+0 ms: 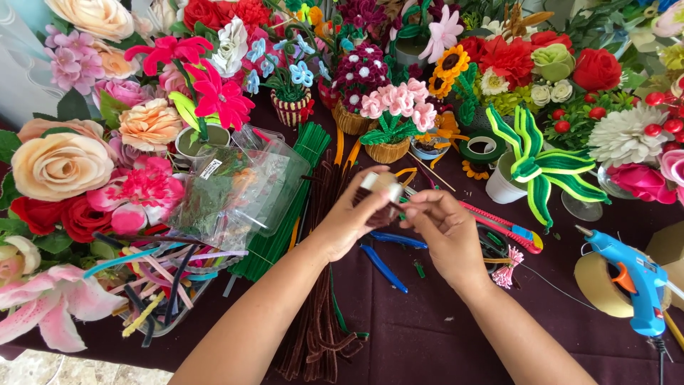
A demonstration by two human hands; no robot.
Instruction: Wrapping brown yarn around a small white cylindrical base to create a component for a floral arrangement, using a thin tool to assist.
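Hands meet at frame centre over the dark cloth: a small pale roll [381, 183] is pinched in the left hand [356, 214], largely covered by fingers, so its long axis cannot be judged. The right hand [445, 232] is closed narrowly on something dark and thin beside the roll, hard to make out. Brown pipe cleaners [324, 285] are laid lengthwise below, blue-handled pliers [388, 253] just beneath.

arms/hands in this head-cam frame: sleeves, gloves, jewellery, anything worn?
Two bare forearms come up from the bottom edge, with no sleeves in view as far as the frame shows. The left hand and the right hand wear no gloves. No watch, bracelet or ring can be seen on either. Fingernails look short and unpainted, though they are small in this view.
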